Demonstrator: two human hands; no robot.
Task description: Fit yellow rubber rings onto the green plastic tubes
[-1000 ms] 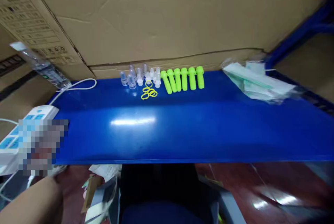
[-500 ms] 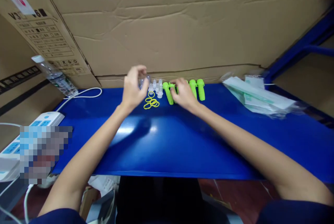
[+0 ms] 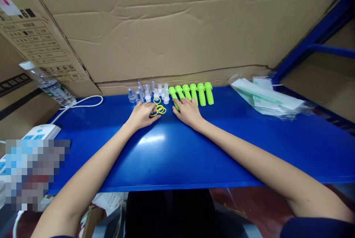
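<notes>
My left hand (image 3: 142, 115) rests low on the blue table (image 3: 172, 153) beside several thin yellow rings (image 3: 161, 109). Its thumb is apart from the fingers, whose tips are partly hidden, and no held thing shows. Behind it stand several clear plastic caps (image 3: 131, 95) and several white-based clear pieces (image 3: 166, 97). My right hand (image 3: 189, 113), fingers apart, lies at the lower ends of a row of bright green flashlight-shaped tubes (image 3: 201, 94). The fingers partly cover some of those tubes; whether they touch them I cannot tell.
A cardboard wall (image 3: 172, 38) closes off the back. On the left are a water bottle (image 3: 57, 91), a white cable (image 3: 91, 105) and a power strip (image 3: 46, 131), with a blurred-out item beside it. Flat packages in clear plastic (image 3: 266, 95) lie at the right.
My left hand has come down from above the clear caps to the table by the yellow rings. My right hand has drawn back toward me, uncovering more green tubes. The view has shifted slightly.
</notes>
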